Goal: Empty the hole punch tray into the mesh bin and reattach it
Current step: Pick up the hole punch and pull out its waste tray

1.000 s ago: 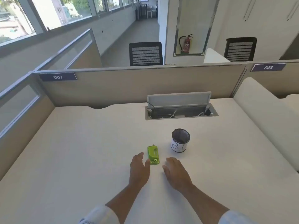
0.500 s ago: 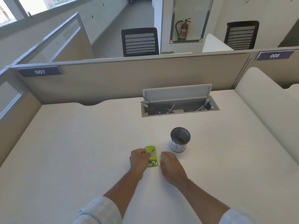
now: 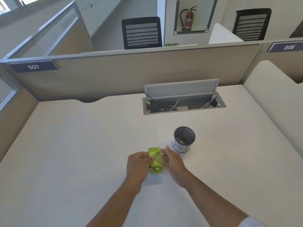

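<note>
Currently, the left hand (image 3: 139, 163) clasps the green hole punch (image 3: 155, 160), tilted above the desk (image 3: 82, 145). The right hand (image 3: 173, 160) is spread beside it. The tray appears attached; emptying into the mesh bin (image 3: 184, 141) remains.

The green hole punch (image 3: 155, 159), flat on the table (image 3: 82, 145) a second ago, is now lifted and tipped on its side in the left hand (image 3: 139, 164), whose grip has closed on it. The right hand (image 3: 172, 161) has moved up beside its right edge, fingers open.
</note>
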